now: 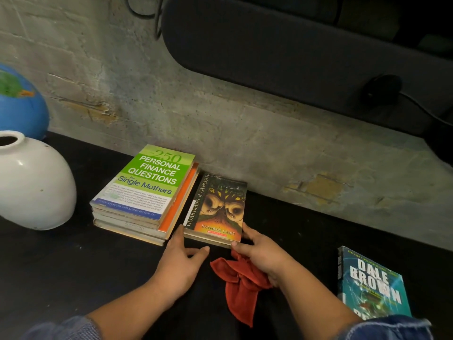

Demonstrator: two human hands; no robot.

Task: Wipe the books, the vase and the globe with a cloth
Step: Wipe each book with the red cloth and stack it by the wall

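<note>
An owl-cover paperback (pixel 217 207) lies flat on the black tabletop (pixel 73 261), just right of a stack of three books (pixel 147 192) topped by a green finance book. My left hand (pixel 180 261) rests on the table, its fingertips touching the paperback's near left corner. My right hand (pixel 259 253) holds the paperback's near right corner with thumb and fingers, and a red cloth (pixel 239 280) hangs bunched under its palm. A white vase (pixel 34 185) and a blue globe (pixel 19 104) stand at the far left. A teal Dale Brown paperback (pixel 372 283) lies at the right.
A rough grey brick wall (pixel 220 114) runs close behind the books. A dark padded object (pixel 294 45) with a cable hangs above at the upper right.
</note>
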